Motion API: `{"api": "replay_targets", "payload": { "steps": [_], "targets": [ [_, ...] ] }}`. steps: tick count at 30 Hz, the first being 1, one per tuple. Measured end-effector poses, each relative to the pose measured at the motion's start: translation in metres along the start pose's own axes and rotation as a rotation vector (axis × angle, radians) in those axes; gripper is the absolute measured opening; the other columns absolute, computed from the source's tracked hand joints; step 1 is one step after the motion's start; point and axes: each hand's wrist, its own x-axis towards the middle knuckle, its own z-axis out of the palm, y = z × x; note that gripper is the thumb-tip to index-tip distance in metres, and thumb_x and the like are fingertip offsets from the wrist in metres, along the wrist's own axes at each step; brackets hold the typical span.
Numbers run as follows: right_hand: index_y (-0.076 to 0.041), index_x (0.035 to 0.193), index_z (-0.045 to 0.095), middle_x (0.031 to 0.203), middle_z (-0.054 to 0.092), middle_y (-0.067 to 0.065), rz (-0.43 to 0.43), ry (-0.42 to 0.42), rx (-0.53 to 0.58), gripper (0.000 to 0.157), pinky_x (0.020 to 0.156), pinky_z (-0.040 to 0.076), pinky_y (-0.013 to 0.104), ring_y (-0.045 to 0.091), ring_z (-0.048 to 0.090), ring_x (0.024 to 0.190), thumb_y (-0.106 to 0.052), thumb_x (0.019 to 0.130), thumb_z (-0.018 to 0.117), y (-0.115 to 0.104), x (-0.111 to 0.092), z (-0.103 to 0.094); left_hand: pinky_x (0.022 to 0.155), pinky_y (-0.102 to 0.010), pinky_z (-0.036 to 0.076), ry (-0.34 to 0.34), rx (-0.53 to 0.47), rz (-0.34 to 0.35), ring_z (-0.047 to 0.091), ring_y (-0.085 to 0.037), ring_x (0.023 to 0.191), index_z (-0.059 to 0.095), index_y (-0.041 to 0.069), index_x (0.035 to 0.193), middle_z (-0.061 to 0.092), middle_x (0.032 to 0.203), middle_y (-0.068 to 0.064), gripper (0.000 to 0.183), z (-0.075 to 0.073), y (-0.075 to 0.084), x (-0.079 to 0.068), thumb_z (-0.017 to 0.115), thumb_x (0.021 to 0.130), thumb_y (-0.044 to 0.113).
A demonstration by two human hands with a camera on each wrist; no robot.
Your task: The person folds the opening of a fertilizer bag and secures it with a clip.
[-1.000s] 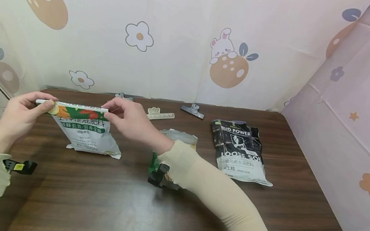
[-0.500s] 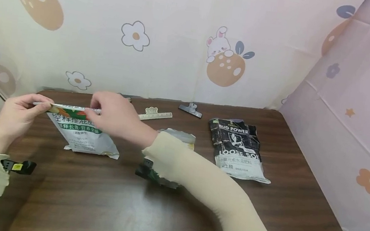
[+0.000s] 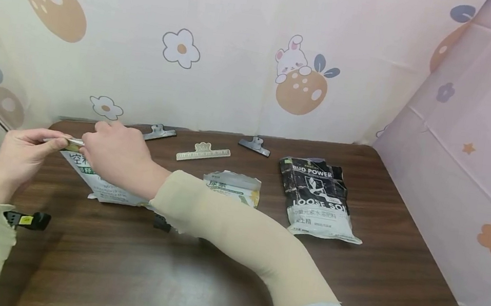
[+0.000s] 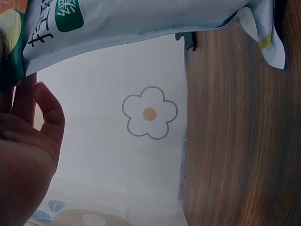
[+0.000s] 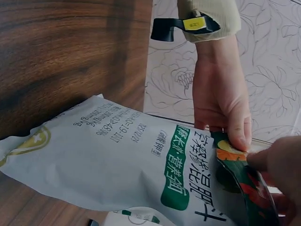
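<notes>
A white fertilizer bag (image 3: 105, 192) stands upright at the table's left, its green-and-orange top folded over. My left hand (image 3: 22, 162) pinches the left end of that fold between thumb and fingers. Close beside it, my right hand (image 3: 126, 155) pinches the same fold and covers much of the bag's front. The right wrist view shows the bag's printed face (image 5: 117, 155) and its folded top band (image 5: 235, 162), with the thumbs of both hands near each other. In the left wrist view, the bag's lower corner (image 4: 273, 52) hangs over the brown tabletop.
Two dark metal clips (image 3: 160, 132) (image 3: 254, 145) and a pale ruler-like clip (image 3: 203, 152) lie along the table's back. A second bag (image 3: 234, 185) lies partly behind the right forearm. A black-and-white bag (image 3: 318, 199) lies to the right. A patterned curtain (image 3: 230, 89) hangs behind.
My right hand has slid left along the folded top from its right end to close beside my left hand. The left hand keeps its pinch, and the back-left clip has come into fuller view.
</notes>
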Motion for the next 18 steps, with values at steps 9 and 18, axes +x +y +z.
{"api": "replay_targets", "payload": {
  "steps": [9, 18],
  "targets": [
    [-0.037, 0.113, 0.072, 0.095, 0.059, -0.012, -0.019, 0.032, 0.007, 0.026, 0.058, 0.048, 0.023, 0.007, 0.055, 0.084, -0.048, 0.102, 0.051, 0.001, -0.002, 0.004, 0.074, -0.012, 0.046, -0.009, -0.031, 0.034, 0.067, -0.003, 0.076, 0.077, -0.005, 0.091, 0.075, 0.081, 0.004, 0.013, -0.002, -0.001, -0.003, 0.068, 0.087, -0.014],
    [-0.036, 0.105, 0.074, 0.090, 0.056, -0.012, -0.012, 0.057, 0.042, 0.026, 0.056, 0.047, 0.024, 0.007, 0.052, 0.081, -0.047, 0.102, 0.051, 0.011, -0.015, 0.004, 0.076, -0.013, 0.048, -0.040, -0.102, 0.035, 0.067, -0.005, 0.076, 0.076, -0.008, 0.093, 0.076, 0.082, 0.000, 0.014, -0.004, 0.000, -0.004, 0.066, 0.087, -0.016]
  ]
}}
